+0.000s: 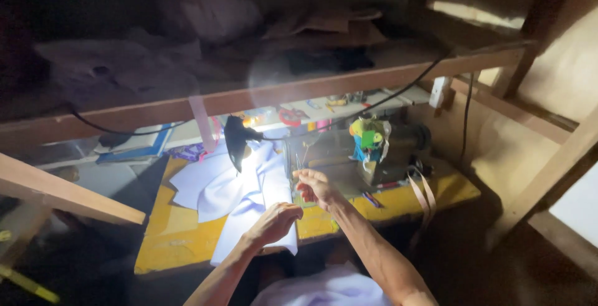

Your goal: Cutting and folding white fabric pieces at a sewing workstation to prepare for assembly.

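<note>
My left hand [276,221] rests curled on a pale lilac cloth [240,191] spread over a yellow table [168,237]. My right hand [313,186] is raised just right of the cloth, fingers pinched close to the needle area [299,163] of a dark sewing machine [349,156]; whether it holds thread is too small to tell. A small black lamp [235,142] shines brightly on the cloth. Spools of coloured thread [369,139] sit on the machine.
A wooden beam [268,97] crosses above the table with a black cable [398,91] along it. A shelf behind holds red scissors [289,117] and small items. Tan straps [423,194] hang at the table's right end. Wooden posts stand at right.
</note>
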